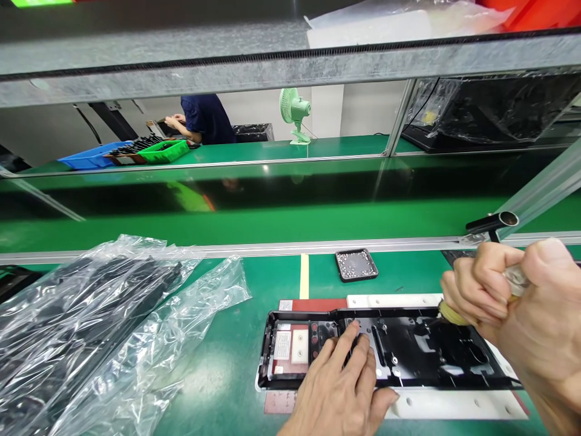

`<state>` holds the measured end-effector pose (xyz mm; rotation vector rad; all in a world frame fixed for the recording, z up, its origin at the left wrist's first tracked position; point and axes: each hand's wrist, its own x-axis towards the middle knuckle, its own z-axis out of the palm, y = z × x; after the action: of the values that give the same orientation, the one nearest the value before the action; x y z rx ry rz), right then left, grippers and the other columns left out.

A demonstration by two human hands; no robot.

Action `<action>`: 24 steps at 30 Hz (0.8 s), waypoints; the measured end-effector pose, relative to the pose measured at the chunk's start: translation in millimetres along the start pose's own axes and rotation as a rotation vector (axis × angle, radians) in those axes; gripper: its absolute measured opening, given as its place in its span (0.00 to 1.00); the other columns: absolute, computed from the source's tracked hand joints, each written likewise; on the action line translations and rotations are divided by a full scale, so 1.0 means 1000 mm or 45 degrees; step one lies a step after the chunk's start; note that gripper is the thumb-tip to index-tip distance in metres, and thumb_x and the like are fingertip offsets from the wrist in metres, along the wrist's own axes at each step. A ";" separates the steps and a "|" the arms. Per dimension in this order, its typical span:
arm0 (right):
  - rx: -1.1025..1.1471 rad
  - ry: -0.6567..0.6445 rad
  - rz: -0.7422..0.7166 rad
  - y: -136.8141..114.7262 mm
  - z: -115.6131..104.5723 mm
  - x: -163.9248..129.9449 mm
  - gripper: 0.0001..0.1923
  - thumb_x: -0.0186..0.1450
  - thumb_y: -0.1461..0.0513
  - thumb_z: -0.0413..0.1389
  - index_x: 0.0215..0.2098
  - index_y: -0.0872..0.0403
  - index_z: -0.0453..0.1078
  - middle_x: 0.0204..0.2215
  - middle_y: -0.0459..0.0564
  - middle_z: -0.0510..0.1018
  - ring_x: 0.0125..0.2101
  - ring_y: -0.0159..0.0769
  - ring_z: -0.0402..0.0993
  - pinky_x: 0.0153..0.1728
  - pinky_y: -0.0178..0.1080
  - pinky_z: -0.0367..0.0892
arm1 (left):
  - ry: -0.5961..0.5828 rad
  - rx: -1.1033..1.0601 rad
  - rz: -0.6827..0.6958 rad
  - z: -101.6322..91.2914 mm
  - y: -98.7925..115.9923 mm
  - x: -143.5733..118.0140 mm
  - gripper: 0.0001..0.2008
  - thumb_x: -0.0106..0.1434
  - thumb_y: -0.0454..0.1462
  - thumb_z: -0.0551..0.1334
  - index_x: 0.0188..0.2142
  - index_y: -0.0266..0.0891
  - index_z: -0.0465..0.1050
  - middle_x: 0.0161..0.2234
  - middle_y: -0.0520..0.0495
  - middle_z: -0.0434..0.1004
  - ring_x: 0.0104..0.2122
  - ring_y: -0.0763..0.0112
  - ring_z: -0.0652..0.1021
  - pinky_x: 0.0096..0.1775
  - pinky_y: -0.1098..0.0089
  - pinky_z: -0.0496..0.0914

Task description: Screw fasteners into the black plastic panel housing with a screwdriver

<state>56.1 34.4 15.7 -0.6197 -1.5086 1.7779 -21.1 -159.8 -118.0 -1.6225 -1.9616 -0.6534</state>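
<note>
1. Fastening work on one black plastic housing [408, 351] is judged to be the step in hand; the housing lies flat in one white fixture plate [426, 407] on the green worktop [227, 363], near its front edge.
2. The left hand [345, 387] is laid flat and open on the middle of the housing, fingers spread and pressing down; nothing is gripped by it.
3. The right hand [512, 309] is closed in a fist around one screwdriver [454, 313], whose yellowish collar is held just over the right part of the housing; the tip is hidden, so contact with a screw cannot be told.
4. One small black tray of screws [356, 264] is set behind the housing, apart from it, beside one yellow tape line [304, 275].
5. One heap of clear plastic bags [91, 321] holding dark parts is spread at the left of the worktop.
6. Behind the conveyor belt [272, 200], one green desk fan [295, 118], one blue bin [93, 157] and one green bin [166, 150] are seen, with one other person in dark blue [204, 118] at work.
7. The next move is judged to call for a steady, upright driver and continued downward pressure from the flat hand so that the housing is kept seated.
</note>
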 end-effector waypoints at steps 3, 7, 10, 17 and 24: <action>-0.002 0.005 0.008 0.000 -0.001 -0.001 0.22 0.59 0.51 0.54 0.13 0.51 0.57 0.10 0.44 0.52 0.12 0.30 0.49 0.12 0.35 0.48 | 0.001 0.002 0.000 0.000 0.000 0.000 0.25 0.78 0.47 0.45 0.46 0.38 0.77 0.50 0.53 0.83 0.55 0.62 0.78 0.42 0.63 0.79; 0.005 0.030 0.036 -0.001 -0.001 -0.002 0.22 0.59 0.52 0.54 0.12 0.51 0.56 0.09 0.44 0.52 0.12 0.30 0.49 0.13 0.35 0.47 | 0.009 0.003 0.001 0.000 0.000 0.001 0.25 0.78 0.48 0.44 0.46 0.38 0.78 0.49 0.53 0.83 0.54 0.61 0.79 0.42 0.63 0.79; 0.016 0.039 0.046 -0.001 0.000 -0.003 0.23 0.59 0.51 0.54 0.12 0.51 0.56 0.09 0.45 0.52 0.12 0.30 0.49 0.13 0.35 0.47 | 0.016 -0.002 0.002 0.000 0.000 0.001 0.25 0.78 0.47 0.45 0.46 0.38 0.78 0.49 0.52 0.83 0.54 0.61 0.79 0.42 0.63 0.79; 0.012 0.029 0.023 0.000 -0.002 -0.004 0.23 0.60 0.51 0.54 0.12 0.51 0.57 0.09 0.44 0.52 0.12 0.31 0.49 0.13 0.35 0.48 | 0.019 0.002 -0.008 0.000 0.001 0.001 0.25 0.78 0.47 0.45 0.46 0.38 0.78 0.49 0.53 0.83 0.54 0.61 0.79 0.42 0.62 0.79; 0.019 0.057 0.032 0.000 0.000 -0.004 0.23 0.60 0.52 0.53 0.12 0.51 0.56 0.09 0.44 0.51 0.12 0.30 0.48 0.13 0.35 0.47 | 0.016 0.005 -0.009 0.000 0.001 -0.001 0.25 0.78 0.47 0.45 0.46 0.38 0.78 0.50 0.53 0.82 0.54 0.61 0.79 0.42 0.62 0.80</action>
<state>58.8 31.4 15.2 -0.6697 -1.4624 1.7813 -20.5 -160.0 -118.6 -1.6064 -1.9593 -0.6605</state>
